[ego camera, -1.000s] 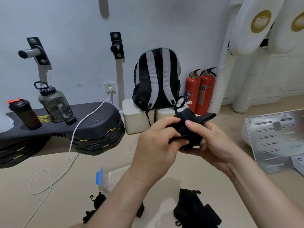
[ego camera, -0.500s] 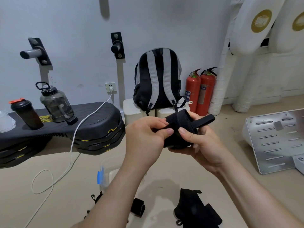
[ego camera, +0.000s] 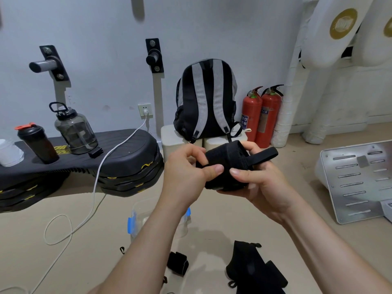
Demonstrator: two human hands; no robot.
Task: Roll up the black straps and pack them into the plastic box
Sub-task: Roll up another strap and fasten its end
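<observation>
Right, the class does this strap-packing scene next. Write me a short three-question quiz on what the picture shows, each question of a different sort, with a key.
1. Count: how many red fire extinguishers stand just right of the backpack?
2. True or false: the left hand and the right hand both hold the black strap.
3. Where is the plastic box?
A: on the floor, below the left forearm.
B: in the right hand.
C: on top of the backpack.
Key: 1 two; 2 true; 3 A.
</observation>
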